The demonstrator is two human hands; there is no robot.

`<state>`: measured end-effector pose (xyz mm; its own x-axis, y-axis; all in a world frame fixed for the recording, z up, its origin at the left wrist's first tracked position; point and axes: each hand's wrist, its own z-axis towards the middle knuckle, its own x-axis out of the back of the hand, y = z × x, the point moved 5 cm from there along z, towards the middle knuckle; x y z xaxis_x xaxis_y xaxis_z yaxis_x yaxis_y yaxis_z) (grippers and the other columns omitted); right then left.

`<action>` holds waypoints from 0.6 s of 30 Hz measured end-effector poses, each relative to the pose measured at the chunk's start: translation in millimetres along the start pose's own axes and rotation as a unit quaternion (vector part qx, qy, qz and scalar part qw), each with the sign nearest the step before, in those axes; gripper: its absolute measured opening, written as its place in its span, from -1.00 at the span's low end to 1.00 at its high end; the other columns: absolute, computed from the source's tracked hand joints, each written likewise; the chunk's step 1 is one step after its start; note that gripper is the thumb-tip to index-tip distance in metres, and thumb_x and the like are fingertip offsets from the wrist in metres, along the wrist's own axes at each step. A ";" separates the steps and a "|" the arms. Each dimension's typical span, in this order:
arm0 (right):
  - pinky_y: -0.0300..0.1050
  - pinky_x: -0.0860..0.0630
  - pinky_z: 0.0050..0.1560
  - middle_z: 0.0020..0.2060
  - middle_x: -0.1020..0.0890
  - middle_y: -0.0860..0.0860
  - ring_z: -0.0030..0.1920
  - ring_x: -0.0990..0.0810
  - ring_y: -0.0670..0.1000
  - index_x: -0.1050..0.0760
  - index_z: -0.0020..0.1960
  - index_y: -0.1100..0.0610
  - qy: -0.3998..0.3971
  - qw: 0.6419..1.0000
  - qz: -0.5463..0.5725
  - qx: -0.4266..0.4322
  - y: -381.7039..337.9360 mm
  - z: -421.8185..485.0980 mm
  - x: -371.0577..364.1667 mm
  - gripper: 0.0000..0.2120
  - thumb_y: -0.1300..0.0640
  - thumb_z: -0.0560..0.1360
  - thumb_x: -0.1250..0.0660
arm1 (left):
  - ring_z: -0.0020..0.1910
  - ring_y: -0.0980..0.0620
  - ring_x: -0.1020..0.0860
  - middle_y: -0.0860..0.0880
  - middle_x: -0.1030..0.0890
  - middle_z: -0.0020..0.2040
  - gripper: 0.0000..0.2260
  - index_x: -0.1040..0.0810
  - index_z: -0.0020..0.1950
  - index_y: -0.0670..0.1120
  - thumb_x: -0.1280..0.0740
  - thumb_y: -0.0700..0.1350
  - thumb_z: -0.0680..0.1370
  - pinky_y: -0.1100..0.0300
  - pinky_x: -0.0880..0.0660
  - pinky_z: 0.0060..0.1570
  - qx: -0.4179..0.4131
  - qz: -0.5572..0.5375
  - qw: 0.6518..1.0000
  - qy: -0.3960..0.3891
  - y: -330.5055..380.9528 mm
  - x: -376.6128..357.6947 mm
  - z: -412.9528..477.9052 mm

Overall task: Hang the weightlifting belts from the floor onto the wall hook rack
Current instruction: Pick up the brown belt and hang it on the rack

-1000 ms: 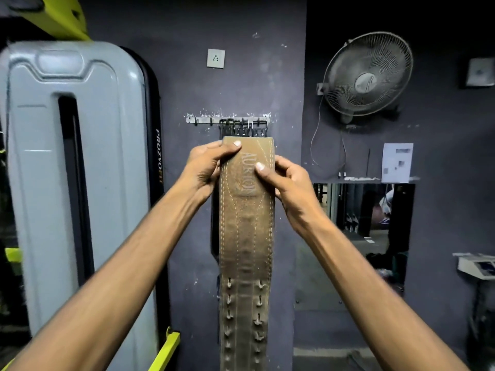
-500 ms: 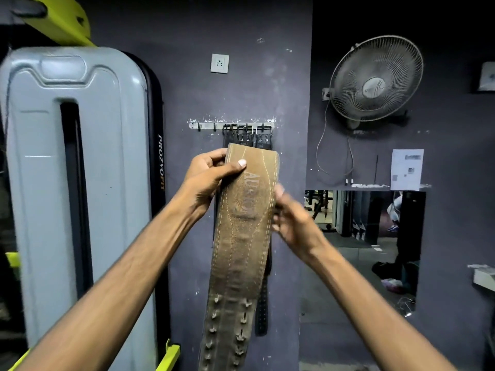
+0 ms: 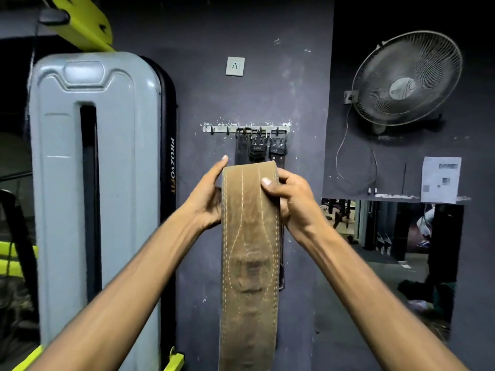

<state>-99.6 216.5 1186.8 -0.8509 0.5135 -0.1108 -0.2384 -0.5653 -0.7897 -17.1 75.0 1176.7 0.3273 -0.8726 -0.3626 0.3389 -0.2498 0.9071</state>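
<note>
Both hands are up at chest height in front of the dark wall. The brown belt [image 3: 249, 236] hangs lengthwise between them, its top end just below the hook rack [image 3: 219, 129] and not on a hook. The right hand [image 3: 292, 199] pinches the top right edge, thumb across the front and fingers curled behind. The left hand [image 3: 209, 199] clasps the left edge, one digit pointing up. Its other fingers are hidden behind the leather, so that grip is only probably firm. Three dark belts [image 3: 258, 148] hang by their buckles from the rack's right half. A grey machine cover [image 3: 93, 183] stands left, a wall fan [image 3: 404, 79] is mounted right.
</note>
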 end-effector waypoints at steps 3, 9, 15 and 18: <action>0.01 -0.58 0.17 0.02 -0.72 0.18 0.02 -0.67 0.08 -0.62 0.18 0.23 -0.043 0.999 -0.012 0.012 3.5 -9.8 12.4 -0.66 0.27 0.40 -0.41 | -0.11 -0.10 -0.52 -0.12 -0.51 -0.09 -0.51 -0.56 0.18 -0.09 -0.55 0.05 0.33 0.01 -0.54 0.07 -0.021 0.009 1.000 0.014 11.2 -11.1 12.2; -0.08 -0.50 -0.11 -0.28 -0.51 0.06 -0.28 -0.46 0.03 -0.54 0.15 0.22 -0.037 0.986 0.023 -0.163 20.0 12.9 35.8 -0.43 -0.26 0.46 -0.39 | -0.15 -0.01 -0.64 -0.07 -0.68 -0.09 -0.85 -0.66 0.01 -0.14 -0.42 -0.15 0.46 0.11 -0.52 0.03 -0.113 0.103 0.988 0.003 11.2 -25.4 18.8; 0.18 -0.60 0.12 -0.15 -0.68 0.20 -0.21 -0.65 0.16 -0.65 0.03 0.23 0.073 0.981 0.045 -0.174 45.7 72.9 27.5 -0.66 -0.04 0.44 -0.50 | 0.12 -0.09 -0.61 -0.19 -0.66 0.17 -0.60 -0.61 0.25 -0.14 -0.47 -0.14 0.41 -0.02 -0.52 0.21 -0.146 0.179 0.973 -0.011 -14.7 9.1 40.5; -0.05 -0.62 -0.14 -0.31 -0.69 0.10 -0.32 -0.63 0.05 -0.65 -0.19 0.16 0.087 0.986 0.018 -0.141 72.1 93.1 24.8 -0.87 0.16 0.52 -0.42 | 0.01 -0.04 -0.59 -0.09 -0.66 0.03 -0.65 -0.66 0.18 -0.08 -0.42 0.09 0.50 0.12 -0.53 0.01 -0.106 0.180 0.978 -0.002 -22.9 38.2 56.8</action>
<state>-181.5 128.4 1183.3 -0.7580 0.6123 -0.2248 -0.0481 -0.3962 -0.9169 -62.4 23.6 1154.2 0.4560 -0.8896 -0.0273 0.3776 0.1656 0.9110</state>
